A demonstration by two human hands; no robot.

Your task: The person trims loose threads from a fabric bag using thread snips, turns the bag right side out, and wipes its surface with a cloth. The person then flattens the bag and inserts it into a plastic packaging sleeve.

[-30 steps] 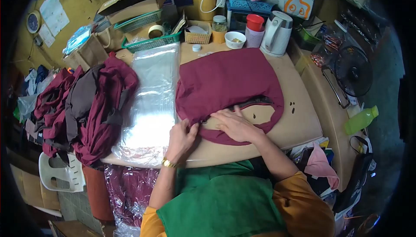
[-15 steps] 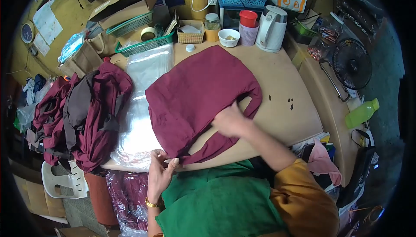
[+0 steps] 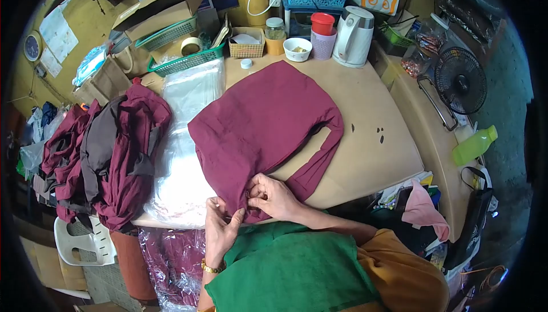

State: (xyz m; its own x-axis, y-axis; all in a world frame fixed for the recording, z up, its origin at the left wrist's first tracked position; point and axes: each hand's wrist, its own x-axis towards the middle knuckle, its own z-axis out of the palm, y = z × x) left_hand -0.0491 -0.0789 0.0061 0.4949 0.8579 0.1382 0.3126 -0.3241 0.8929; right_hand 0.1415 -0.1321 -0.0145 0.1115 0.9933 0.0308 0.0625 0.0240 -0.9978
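Observation:
A maroon cloth item (image 3: 268, 112) lies on the tan table (image 3: 377, 146), with a strap-like band looping out on its right side. At its lower corner, near the table's front edge, my left hand (image 3: 221, 223) pinches the cloth between thumb and fingers. My right hand (image 3: 271, 196) is just to the right, its curled fingers closed on the same gathered corner. A stack of clear plastic bags (image 3: 182, 158) lies left of the cloth. More maroon and dark grey items (image 3: 125, 152) are heaped at the table's left end.
Along the back stand a green basket (image 3: 188, 65), a wicker basket (image 3: 246, 48), a glass jar (image 3: 274, 29), a white bowl (image 3: 297, 51), a red-lidded cup (image 3: 323, 41) and a white kettle (image 3: 353, 38). At the right are a black fan (image 3: 460, 81) and a green bottle (image 3: 475, 146).
The cloth has turned and shifted left and toward me. My left hand moved down-left with its corner. My right hand left the opening and came down beside my left hand.

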